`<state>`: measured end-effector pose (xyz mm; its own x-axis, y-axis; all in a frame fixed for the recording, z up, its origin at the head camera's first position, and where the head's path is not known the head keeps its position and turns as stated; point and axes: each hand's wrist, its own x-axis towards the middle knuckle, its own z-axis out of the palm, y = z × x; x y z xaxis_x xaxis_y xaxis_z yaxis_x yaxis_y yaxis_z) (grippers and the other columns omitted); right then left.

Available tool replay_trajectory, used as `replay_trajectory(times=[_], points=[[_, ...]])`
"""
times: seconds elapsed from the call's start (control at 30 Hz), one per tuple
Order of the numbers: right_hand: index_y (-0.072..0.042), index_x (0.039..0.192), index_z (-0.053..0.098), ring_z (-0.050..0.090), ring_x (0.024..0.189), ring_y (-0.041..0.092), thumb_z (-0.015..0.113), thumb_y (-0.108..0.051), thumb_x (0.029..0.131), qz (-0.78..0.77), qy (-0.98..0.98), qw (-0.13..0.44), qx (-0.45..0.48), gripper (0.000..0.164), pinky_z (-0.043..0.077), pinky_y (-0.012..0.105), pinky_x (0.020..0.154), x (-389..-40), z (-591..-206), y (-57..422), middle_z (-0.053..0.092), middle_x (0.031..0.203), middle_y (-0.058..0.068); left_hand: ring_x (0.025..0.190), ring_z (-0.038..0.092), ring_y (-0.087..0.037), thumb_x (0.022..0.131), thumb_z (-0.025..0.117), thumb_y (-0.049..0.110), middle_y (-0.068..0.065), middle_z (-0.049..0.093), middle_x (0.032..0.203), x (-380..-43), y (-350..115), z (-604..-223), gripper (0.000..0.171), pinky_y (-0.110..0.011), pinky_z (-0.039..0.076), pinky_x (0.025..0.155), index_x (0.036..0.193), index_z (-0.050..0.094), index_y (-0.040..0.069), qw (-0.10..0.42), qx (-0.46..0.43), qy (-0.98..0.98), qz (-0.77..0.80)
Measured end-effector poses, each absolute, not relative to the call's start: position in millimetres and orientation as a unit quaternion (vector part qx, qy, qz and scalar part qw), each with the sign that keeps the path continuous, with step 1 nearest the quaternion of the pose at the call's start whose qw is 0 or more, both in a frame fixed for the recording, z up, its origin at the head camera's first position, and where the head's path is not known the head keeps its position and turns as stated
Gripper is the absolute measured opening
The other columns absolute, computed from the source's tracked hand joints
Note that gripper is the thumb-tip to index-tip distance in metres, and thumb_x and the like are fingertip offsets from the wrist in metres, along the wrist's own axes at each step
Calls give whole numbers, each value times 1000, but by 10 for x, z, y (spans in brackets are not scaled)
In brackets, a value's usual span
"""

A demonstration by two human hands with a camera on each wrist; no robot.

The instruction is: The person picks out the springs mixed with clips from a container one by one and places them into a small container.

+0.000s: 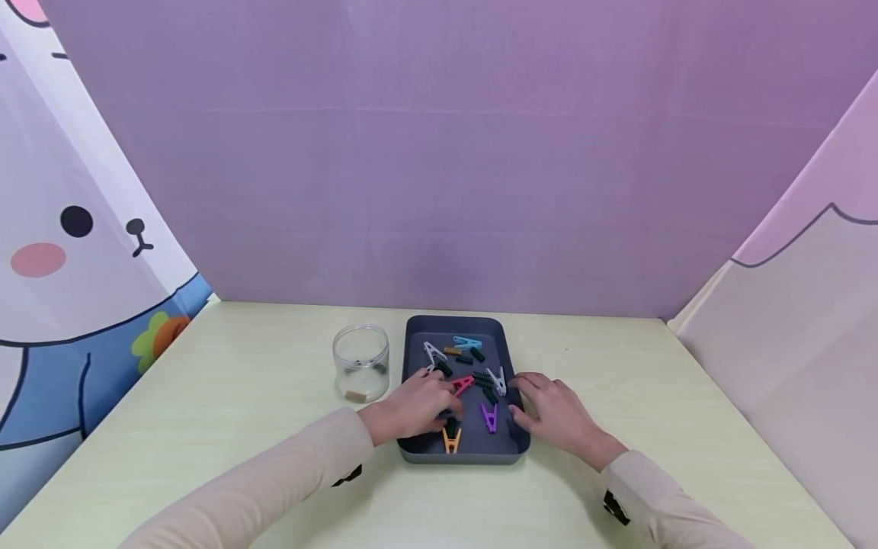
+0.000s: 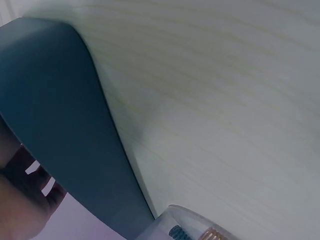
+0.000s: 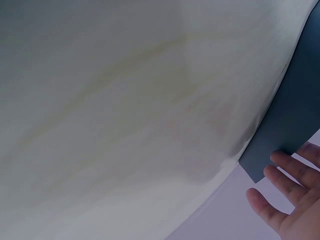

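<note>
A dark grey tray (image 1: 456, 459) holds small plastic clips and springs. My left hand (image 1: 417, 404) reaches over its left wall, fingers bent down beside a dark spring (image 1: 450, 427) and an orange clip (image 1: 450, 442); I cannot tell whether it pinches anything. By its fingertips lies a red clip (image 1: 463, 384). My right hand (image 1: 559, 412) rests at the tray's right rim, fingers spread and holding nothing; the right wrist view shows its loose fingers (image 3: 285, 182) against the outer wall. Near that hand are a white clip (image 1: 497, 383) and a purple clip (image 1: 489, 418).
Left of the tray stands a clear jar (image 1: 361, 362) with a few springs inside, including a copper one (image 2: 212, 235). A blue clip (image 1: 467, 343), a gold spring (image 1: 453, 351) and another white clip (image 1: 434, 354) lie toward the tray's far end. A purple cloth (image 1: 439, 168) hangs behind the table.
</note>
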<state>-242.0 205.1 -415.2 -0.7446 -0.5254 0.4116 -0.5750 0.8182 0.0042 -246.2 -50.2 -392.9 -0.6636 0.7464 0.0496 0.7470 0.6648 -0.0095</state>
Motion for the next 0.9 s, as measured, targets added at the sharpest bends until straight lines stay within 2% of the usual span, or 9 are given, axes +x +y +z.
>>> replay_trajectory(times=[0.27,0.77,0.9], points=[[-10,108,62,57,106,22,64,-34,80,58,-935,198,289,37,50,40,77,-2416,-4155,2056,61,114,8,91,50,-13,82,66,20,16,66,101,-2468,-500,-3929,20,-50,38,95,98,68,33,15,-415,-909,-12],[-10,108,62,58,106,22,64,-32,80,65,-934,199,291,36,50,41,76,-2418,-4151,2058,62,113,8,90,47,-12,81,67,20,14,66,102,-2491,-489,-3931,20,-52,36,97,95,69,34,6,-418,-908,-8],[-10,107,63,58,105,22,64,-32,80,70,-931,202,295,35,50,40,76,-2415,-4148,2060,62,112,8,89,46,-12,81,68,22,14,66,103,-2505,-492,-3930,19,-49,37,96,95,69,35,7,-420,-907,-3]])
